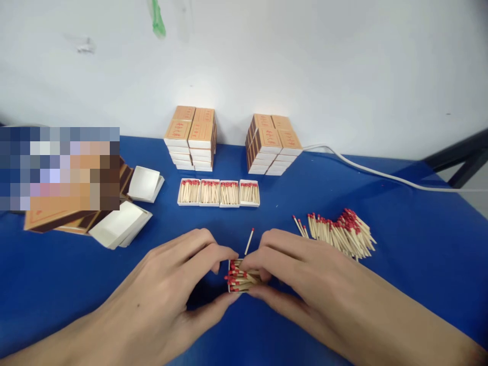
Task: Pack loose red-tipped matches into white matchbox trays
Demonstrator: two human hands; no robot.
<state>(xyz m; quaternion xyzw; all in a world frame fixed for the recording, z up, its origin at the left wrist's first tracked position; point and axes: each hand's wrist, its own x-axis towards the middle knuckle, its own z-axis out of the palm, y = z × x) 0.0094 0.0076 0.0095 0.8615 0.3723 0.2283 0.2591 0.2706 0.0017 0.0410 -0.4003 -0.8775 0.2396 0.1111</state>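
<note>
A small white matchbox tray (239,291) full of red-tipped matches (237,277) is between my two hands at the front of the table. My left hand (168,284) closes on its left end, thumb at the near wall and index finger at the far wall. From the other side, my right hand (305,274) grips the right end, with its thumb along the near wall and its fingers over the matches. Some match heads stick out past the tray's left end. Just beyond the tray lies a single loose match (249,241).
Four filled trays stand in a row, the leftmost tray (189,192) included. Behind are a left stack (190,137) and right stack (272,142) of matchboxes. A match pile (343,231) lies right; empty trays (120,223) and box sleeves (49,216) lie left. A white cable (366,168) crosses behind.
</note>
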